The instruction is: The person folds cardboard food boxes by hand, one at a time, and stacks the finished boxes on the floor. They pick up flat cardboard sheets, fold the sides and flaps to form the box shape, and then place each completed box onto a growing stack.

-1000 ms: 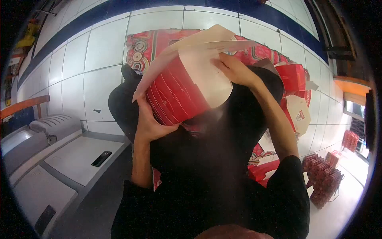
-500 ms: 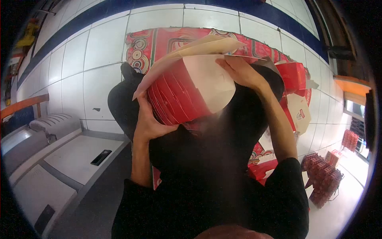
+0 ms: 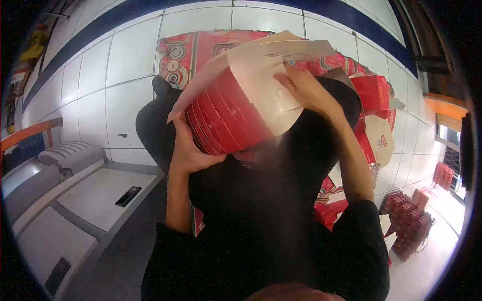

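Observation:
A thick stack of nested red-and-cream cardboard food boxes [image 3: 228, 118] rests tilted over my lap. My left hand [image 3: 193, 150] is wrapped round its lower left side, thumb along the bottom edge and the other fingers partly behind it. At the upper right of the stack, my right hand [image 3: 309, 90] is closed on the cream part of a box, its thumb and fingertips bent at the cardboard. A loose cream-sided cardboard panel [image 3: 296, 48] fans out above the stack. Some fingertips of both hands are hidden by cardboard.
A red patterned mat [image 3: 201, 47] lies under me on white floor tiles [image 3: 133, 75]. Red box pieces [image 3: 371, 95] and a cream printed panel [image 3: 379, 140] lie at my right. Bundled red cartons [image 3: 409, 220] stand farther right. A grey chest unit [image 3: 108, 193] is at left.
The upper cardboard panel has swung out to the right and more of the boxes' cream insides shows. My right hand has shifted slightly; my left hand keeps its hold.

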`<act>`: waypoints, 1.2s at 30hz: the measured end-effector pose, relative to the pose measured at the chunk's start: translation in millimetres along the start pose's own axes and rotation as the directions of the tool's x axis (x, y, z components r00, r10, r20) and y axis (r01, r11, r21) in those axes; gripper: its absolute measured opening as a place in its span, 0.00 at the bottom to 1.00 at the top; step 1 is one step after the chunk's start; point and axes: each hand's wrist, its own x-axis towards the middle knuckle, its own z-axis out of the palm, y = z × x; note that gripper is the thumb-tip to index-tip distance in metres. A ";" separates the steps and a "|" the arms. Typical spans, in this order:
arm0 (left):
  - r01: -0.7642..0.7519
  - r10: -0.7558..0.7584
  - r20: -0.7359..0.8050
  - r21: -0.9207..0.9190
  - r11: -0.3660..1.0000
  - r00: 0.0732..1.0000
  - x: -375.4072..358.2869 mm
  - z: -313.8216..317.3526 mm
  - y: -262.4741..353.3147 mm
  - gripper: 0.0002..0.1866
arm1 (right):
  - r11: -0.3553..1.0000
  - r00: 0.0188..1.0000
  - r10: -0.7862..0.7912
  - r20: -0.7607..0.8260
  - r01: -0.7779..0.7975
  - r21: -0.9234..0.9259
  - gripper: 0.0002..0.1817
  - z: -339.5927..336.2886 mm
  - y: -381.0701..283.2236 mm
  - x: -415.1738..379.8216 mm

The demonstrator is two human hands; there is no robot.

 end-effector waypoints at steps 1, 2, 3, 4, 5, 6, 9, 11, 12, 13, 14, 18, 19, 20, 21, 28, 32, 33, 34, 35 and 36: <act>-0.010 0.010 -0.009 -0.029 1.000 1.000 0.5 1.0 0.8 0.76 | 1.000 0.999 -0.017 0.034 0.017 0.022 0.22 -3.4 2.1 1.2; -0.021 0.020 -0.019 -0.058 0.998 1.000 0.9 1.9 1.0 0.74 | 0.998 0.997 -0.035 0.067 0.032 0.044 0.21 -5.7 2.3 3.1; -0.021 0.020 -0.019 -0.059 0.998 1.000 0.1 2.5 0.0 0.74 | 0.999 0.997 -0.034 0.068 0.031 0.044 0.21 -2.6 4.5 3.9; -0.004 0.002 -0.026 -0.071 0.997 1.000 -0.9 3.5 -2.0 0.73 | 0.995 0.995 -0.087 0.050 0.084 0.062 0.20 4.0 8.2 4.1; 0.013 -0.016 -0.033 -0.084 0.996 0.999 -0.9 4.9 -1.9 0.73 | 0.988 0.990 -0.138 0.032 0.136 0.078 0.19 9.3 10.8 4.0; 0.014 -0.017 -0.028 -0.087 0.996 0.999 -0.4 5.8 -1.1 0.73 | 0.988 0.991 -0.133 0.032 0.130 0.079 0.19 13.6 13.0 3.4; -0.028 0.025 -0.029 -0.090 0.996 0.999 7.5 5.8 1.9 0.73 | 0.993 0.994 -0.106 0.039 0.103 0.060 0.19 19.4 13.7 6.7; -0.024 0.023 -0.021 -0.027 0.999 1.000 9.4 5.4 4.0 0.76 | 0.998 0.999 -0.045 -0.005 0.045 -0.044 0.19 21.5 8.8 9.6; -0.023 0.022 -0.028 -0.024 0.999 0.999 11.2 6.3 5.3 0.76 | 0.998 0.999 -0.053 -0.002 0.052 -0.044 0.19 23.3 4.2 10.9; -0.020 0.017 -0.046 -0.055 0.998 0.999 12.5 7.7 6.9 0.74 | 0.995 0.999 -0.003 -0.035 -0.001 -0.097 0.19 26.5 -1.8 8.5; -0.017 0.012 -0.061 -0.087 0.996 0.998 12.8 8.2 8.0 0.72 | 0.987 0.996 0.048 -0.072 -0.058 -0.148 0.18 27.7 -7.7 4.9; 0.020 -0.023 -0.049 -0.070 0.997 0.999 12.8 6.2 8.5 0.72 | 0.938 0.983 0.128 -0.129 -0.162 -0.306 0.19 7.5 -29.4 -5.7; 0.009 -0.012 -0.058 -0.053 0.999 0.998 12.7 6.3 8.3 0.72 | 0.947 0.967 0.033 -0.253 -0.111 -0.301 0.20 0.8 -36.0 -10.6; -0.003 0.000 -0.069 -0.038 0.999 0.998 13.2 7.2 8.0 0.72 | 0.950 0.926 -0.063 -0.372 -0.058 -0.305 0.21 -8.4 -45.5 -16.7; 0.000 -0.003 -0.073 -0.040 0.999 0.997 13.7 8.2 9.1 0.72 | 0.998 0.928 0.058 -0.368 -0.049 0.033 0.20 -17.1 -72.9 -26.1; 0.042 -0.044 -0.064 -0.036 0.998 0.997 15.1 10.2 11.2 0.72 | 0.860 0.974 0.033 -0.226 0.087 0.503 0.15 6.3 -136.6 -57.0; 0.074 -0.073 -0.070 0.005 0.997 0.995 11.5 11.1 11.9 0.71 | 0.902 0.967 0.073 -0.243 0.040 0.431 0.14 13.9 -141.6 -61.9; 0.071 -0.071 -0.064 0.000 0.997 0.995 11.8 12.1 13.3 0.71 | 0.931 0.956 0.029 -0.292 0.080 0.356 0.14 16.2 -141.6 -62.7; 0.049 -0.050 -0.074 -0.007 0.999 0.996 13.5 12.2 14.8 0.71 | 0.933 0.954 0.033 -0.297 0.078 0.351 0.14 15.1 -141.6 -61.4; 0.027 -0.028 -0.084 -0.016 1.000 0.996 14.6 13.2 15.8 0.70 | 0.924 0.964 0.018 -0.264 0.085 0.372 0.14 12.8 -140.6 -59.6; 0.016 -0.018 -0.069 -0.031 0.999 0.997 12.7 12.8 15.5 0.70 | 0.917 0.972 0.011 -0.235 0.084 0.389 0.14 9.5 -138.9 -60.1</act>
